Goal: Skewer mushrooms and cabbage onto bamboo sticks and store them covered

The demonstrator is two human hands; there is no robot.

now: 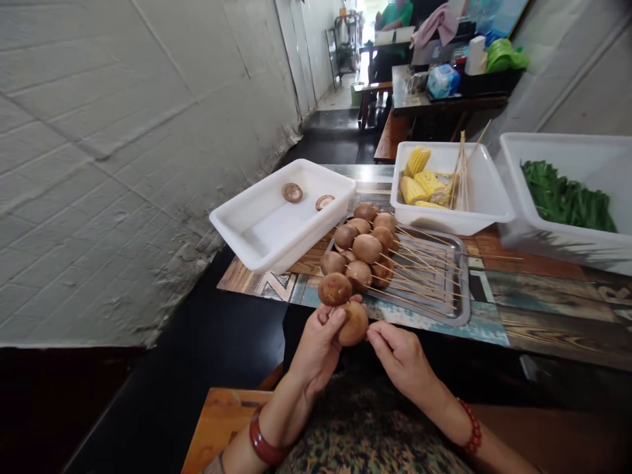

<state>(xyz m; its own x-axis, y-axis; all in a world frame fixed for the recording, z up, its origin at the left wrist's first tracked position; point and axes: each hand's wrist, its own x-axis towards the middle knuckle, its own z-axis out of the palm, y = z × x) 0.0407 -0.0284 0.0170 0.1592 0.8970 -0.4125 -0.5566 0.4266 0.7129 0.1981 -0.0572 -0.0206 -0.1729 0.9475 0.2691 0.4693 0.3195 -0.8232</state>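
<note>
While your left hand (316, 345) grasps two mushrooms (354, 322) at the tabletop's (538, 303) near edge, their row slants nearer and rightward to your clenched right hand (405, 355), its contents hidden.

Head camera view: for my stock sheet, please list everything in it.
table: one, multicoloured, centre right
left tub: one, white, on table
middle tub: one, white, on table
right tub: one, white, on table
tray: one, grey, on table
skewered mushrooms: about twelve, brown, on tray
loose mushrooms: two, brown, left tub
corn: several, yellow, middle tub
skewers: many, tan, tray and middle tub
leaves: one heap, green, right tub
wooden seat: one, orange, lower left
packet: one, blue, background
cloth: one, pink, background
person: one, green top, background
background clutter: too small to count
held mushrooms: two, brown, left hand
bangle: one, dark red, left wrist
bracelet: one, red, right wrist
left hand: one, bare, lower centre
right hand: one, bare, beside held mushrooms
</note>
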